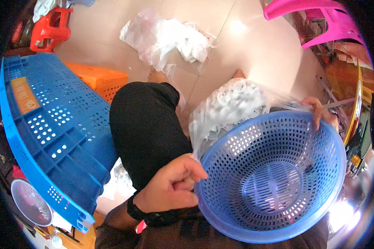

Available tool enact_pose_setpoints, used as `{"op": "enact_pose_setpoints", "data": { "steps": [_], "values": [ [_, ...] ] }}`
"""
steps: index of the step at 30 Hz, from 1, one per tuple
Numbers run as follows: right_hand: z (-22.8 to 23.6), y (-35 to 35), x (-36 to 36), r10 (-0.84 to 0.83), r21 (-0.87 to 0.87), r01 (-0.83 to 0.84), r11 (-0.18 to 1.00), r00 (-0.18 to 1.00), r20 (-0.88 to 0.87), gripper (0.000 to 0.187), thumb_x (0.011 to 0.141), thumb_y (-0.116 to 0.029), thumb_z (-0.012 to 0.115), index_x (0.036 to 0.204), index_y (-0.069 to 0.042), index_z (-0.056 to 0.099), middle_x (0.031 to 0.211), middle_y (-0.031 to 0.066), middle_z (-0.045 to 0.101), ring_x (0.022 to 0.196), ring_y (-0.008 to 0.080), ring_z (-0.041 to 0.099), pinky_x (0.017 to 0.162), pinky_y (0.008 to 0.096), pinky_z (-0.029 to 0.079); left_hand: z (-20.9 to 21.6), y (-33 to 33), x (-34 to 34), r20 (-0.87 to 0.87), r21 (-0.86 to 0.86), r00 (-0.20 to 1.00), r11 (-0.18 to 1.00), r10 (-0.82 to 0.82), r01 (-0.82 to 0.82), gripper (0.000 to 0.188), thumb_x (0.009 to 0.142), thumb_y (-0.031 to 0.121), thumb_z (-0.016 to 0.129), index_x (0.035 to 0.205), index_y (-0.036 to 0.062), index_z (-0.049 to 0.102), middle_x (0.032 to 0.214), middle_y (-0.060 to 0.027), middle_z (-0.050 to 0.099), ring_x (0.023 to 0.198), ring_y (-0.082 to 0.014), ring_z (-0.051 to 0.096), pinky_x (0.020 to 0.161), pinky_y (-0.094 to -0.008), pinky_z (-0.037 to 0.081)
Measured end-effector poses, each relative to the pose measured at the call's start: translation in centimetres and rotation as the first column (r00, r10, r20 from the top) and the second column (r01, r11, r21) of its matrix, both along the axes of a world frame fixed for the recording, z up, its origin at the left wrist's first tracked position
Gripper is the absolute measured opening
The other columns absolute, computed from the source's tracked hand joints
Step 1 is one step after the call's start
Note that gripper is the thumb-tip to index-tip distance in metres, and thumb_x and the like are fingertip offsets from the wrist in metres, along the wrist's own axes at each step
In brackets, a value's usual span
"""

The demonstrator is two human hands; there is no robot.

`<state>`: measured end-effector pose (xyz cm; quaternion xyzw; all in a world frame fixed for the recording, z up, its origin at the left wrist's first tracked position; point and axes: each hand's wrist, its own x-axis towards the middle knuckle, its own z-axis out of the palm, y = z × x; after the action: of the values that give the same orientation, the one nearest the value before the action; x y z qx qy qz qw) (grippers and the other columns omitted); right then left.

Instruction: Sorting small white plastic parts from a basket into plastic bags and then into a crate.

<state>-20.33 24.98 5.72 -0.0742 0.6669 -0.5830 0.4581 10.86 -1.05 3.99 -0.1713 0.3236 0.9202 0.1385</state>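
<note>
Left hand [170,181] comes to the left side of a round, perforated blue plastic basket [305,174], its fingers half curled and the thumb held apart from them, at the rim. A clear plastic bag [232,101] filled with small, white, ring-like pieces runs a taut edge down to those knuckles; whether the fingers pinch that film behind the rim, I cannot tell. Right hand [322,113] is at the far right of the basket, fingers hooked over the rim and seemingly grasping it, with the bag's thin right end reaching the same spot.

What matters most, as I judge it, is how the bag lies against the basket: just beyond its far left rim, between the two hands. Its long axis seems to slant from near left, by the left hand, to far right, by the right hand. The bulky, filled part looks somewhat nearer the left hand; only stretched film extends to the right one. The basket has no long axis, and its wide mouth lies directly to the right of the left hand. Left of the bag is a knee in black cloth [147,128], and a large blue perforated plastic crate [77,137] stands farther left.
</note>
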Motion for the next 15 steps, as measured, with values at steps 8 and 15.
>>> {"op": "enact_pose_setpoints", "data": {
  "steps": [8, 15],
  "values": [
    [0.1, -0.9, 3.0, 0.089, -0.381, -0.155, 0.912, 0.979, -0.184, 0.04, 0.077, -0.036, 0.045, 0.055, -0.003, 0.047, 0.096, 0.0216, 0.049, 0.081, 0.0226, 0.046, 0.077, 0.0305, 0.038, 2.2, -0.9, -4.0, 0.03, -0.201, 0.998, 0.978, 0.062, -0.055, 0.021, 0.086, 0.007, 0.061, 0.104, 0.0038, 0.051, 0.087, 0.0014, 0.053, 0.07, -0.0033, 0.046, 0.063, -0.0193, 0.039],
    [-1.1, 0.8, 4.2, 0.085, -0.673, -0.021, 0.739, 0.994, 0.063, 0.034, 0.082, -0.029, 0.037, 0.057, -0.007, 0.045, 0.075, 0.0073, 0.043, 0.067, 0.0165, 0.041, 0.068, 0.0276, 0.037, 3.6, -1.6, -6.6, -0.044, -0.182, 0.999, 0.983, 0.023, -0.031, 0.016, 0.089, 0.014, 0.058, 0.101, 0.0062, 0.052, 0.069, 0.0026, 0.045, 0.05, -0.005, 0.04, 0.046, -0.0197, 0.034]
  ]
}}
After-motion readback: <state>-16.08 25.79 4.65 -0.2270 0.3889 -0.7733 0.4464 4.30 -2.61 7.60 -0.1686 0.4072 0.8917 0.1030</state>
